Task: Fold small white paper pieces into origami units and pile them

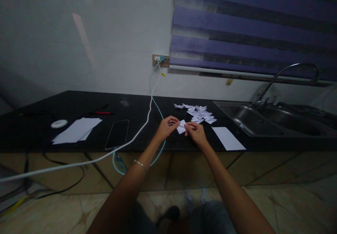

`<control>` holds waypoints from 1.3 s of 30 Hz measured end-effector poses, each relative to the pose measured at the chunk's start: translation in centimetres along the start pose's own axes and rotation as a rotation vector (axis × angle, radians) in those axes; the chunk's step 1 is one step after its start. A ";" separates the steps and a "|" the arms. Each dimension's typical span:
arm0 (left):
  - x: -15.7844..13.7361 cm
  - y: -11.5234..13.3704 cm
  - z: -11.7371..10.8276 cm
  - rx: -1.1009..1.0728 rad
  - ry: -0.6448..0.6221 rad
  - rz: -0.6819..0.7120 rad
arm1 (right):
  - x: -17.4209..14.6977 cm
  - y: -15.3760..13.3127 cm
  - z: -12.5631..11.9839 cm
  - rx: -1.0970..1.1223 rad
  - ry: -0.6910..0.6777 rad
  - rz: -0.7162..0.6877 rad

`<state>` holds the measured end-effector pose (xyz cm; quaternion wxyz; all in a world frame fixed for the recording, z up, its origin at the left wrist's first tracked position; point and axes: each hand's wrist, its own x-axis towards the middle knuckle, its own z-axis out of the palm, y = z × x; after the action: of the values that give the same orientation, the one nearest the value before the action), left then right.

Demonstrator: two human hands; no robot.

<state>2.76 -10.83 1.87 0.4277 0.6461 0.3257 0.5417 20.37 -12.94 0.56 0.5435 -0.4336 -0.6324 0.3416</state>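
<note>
A white sheet (228, 138) lies near the front edge of the black counter (147, 141). To its left, the left hand (169, 126) and right hand (196, 133) pinch a small folded paper (181, 127) between them, one on each side. Just behind sit little paper boats (200, 113), near the sink (234, 116).

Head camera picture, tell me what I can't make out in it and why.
Folded paper, head view: the left hand and right hand cover parts; creases too small.
Paper boats, head view: they crowd and overlap, so no sure count.
Paper stack, head view: its top sheet hides how many lie beneath.
White cable, head view: the left edge cuts it off.
</note>
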 end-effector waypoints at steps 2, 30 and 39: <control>0.0 -0.1 0.1 -0.028 -0.057 -0.047 | 0.0 0.1 0.0 -0.005 -0.008 -0.009; -0.4 0.6 -0.7 0.060 -0.189 -0.127 | -0.1 -0.4 -0.3 0.033 -0.108 0.057; -0.3 0.6 -0.9 0.084 -0.141 -0.143 | 0.0 0.1 -0.2 0.065 -0.044 0.080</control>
<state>1.80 -11.13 2.34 0.4596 0.6753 0.3625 0.4488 20.55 -12.90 0.44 0.5291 -0.4330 -0.6150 0.3929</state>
